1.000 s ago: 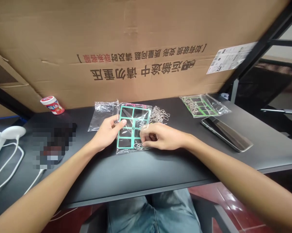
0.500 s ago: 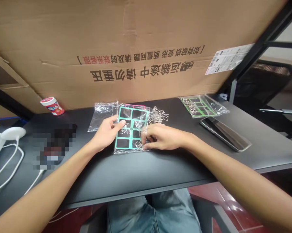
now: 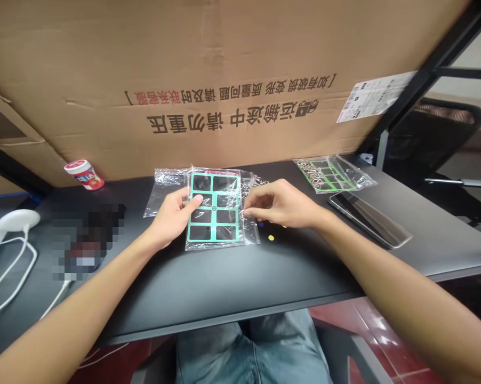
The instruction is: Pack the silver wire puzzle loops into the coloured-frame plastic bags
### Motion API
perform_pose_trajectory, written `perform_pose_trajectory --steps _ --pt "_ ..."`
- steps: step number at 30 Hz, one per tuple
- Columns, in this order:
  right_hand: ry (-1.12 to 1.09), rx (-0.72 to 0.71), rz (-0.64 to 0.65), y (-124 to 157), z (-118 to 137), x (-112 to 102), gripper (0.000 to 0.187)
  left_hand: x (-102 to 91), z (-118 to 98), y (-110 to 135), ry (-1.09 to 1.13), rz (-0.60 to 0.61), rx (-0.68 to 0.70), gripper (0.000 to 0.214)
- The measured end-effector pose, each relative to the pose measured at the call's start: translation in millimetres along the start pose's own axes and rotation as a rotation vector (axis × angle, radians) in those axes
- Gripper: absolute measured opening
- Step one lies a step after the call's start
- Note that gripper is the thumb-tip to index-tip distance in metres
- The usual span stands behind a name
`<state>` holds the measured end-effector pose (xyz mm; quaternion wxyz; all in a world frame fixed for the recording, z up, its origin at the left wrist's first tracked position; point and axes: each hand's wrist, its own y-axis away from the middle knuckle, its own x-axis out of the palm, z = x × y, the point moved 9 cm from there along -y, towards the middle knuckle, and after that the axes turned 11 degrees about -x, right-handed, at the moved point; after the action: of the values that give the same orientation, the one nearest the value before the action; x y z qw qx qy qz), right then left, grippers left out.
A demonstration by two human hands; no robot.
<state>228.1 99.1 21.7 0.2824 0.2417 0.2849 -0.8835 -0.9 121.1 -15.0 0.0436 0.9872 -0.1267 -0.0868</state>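
Note:
A teal grid card [image 3: 214, 216] with dark rectangular windows lies inside a clear plastic bag [image 3: 249, 234]. My left hand [image 3: 175, 216] is closed on the left edge of bag and card, its thumb on top. My right hand [image 3: 278, 205] pinches at the bag's right edge with thumb and fingertips together. Behind it, a pile of metal rings or clips [image 3: 257, 181] is partly hidden. Just below the right hand lies a small yellow disc [image 3: 271, 238]. Something pink shows behind the card's top edge.
Another clear bag [image 3: 158, 186] lies at the left. A bagged green grid card [image 3: 331, 175] and a phone [image 3: 370, 218] are on the right. A red-and-white bottle [image 3: 84, 174], white cables [image 3: 34, 256] and a blurred-out object stand left. A cardboard sheet [image 3: 240, 48] rises behind the desk.
My right hand has moved right, from the card's lower right window to the bag's edge. The metal rings at its fingertips no longer show there. The yellow disc has come into view.

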Motion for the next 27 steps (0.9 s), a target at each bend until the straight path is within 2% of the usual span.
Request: perform_pose_trajectory --steps 8,12,20,27 --pt "0.157 0.01 -0.167 1 -14 -24 0.015 -9.2 -6 0 -0.032 -0.087 0.032 0.04" --pt "0.097 0.074 -0.215 3 -23 -30 0.021 -10.8 -10 2 -0.042 -0.118 0.046 0.035" --pt "0.017 0.164 -0.302 6 -40 -42 0.03 -9.4 -15 6 -0.065 -0.125 0.05 0.042" --pt "-0.02 0.235 -0.387 10 -46 -46 0.03 -10.3 -14 5 -0.067 -0.126 0.06 0.039"
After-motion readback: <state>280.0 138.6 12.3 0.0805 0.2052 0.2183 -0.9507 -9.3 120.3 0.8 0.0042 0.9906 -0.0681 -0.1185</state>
